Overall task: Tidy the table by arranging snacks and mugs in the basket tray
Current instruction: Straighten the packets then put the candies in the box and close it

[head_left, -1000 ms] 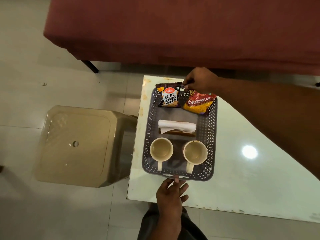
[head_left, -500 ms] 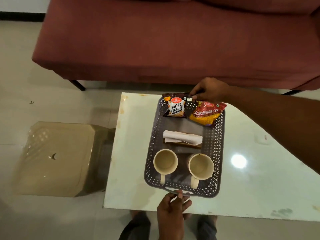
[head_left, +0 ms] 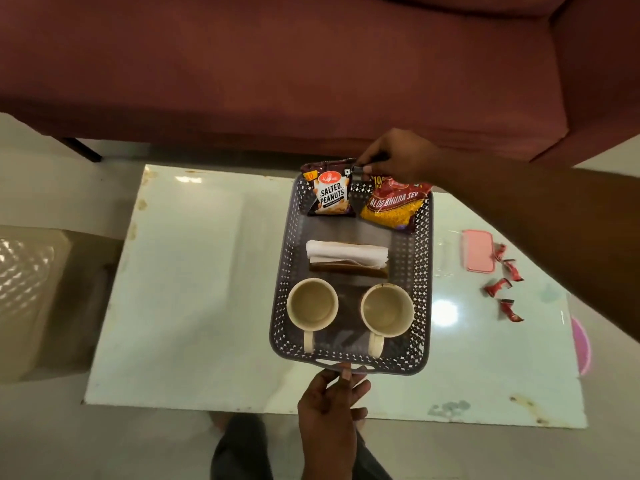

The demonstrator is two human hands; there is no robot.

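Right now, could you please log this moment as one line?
left hand: on basket tray near handle | right hand: at far rim | mugs, snacks inside

A home living room: maroon sofa behind low white table.

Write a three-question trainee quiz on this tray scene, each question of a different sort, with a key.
1. True or false: both mugs stand upright in the basket tray, handles toward the person.
2. Which packet lies left of the Aloo Bhujia Sev packet? A) chips B) Salted Peanuts C) biscuits
3. Fill in: the left hand has its grip at the tray's near ____.

Key
1. True.
2. B, the Salted Peanuts packet.
3. Handle; the right hand is at the far end.
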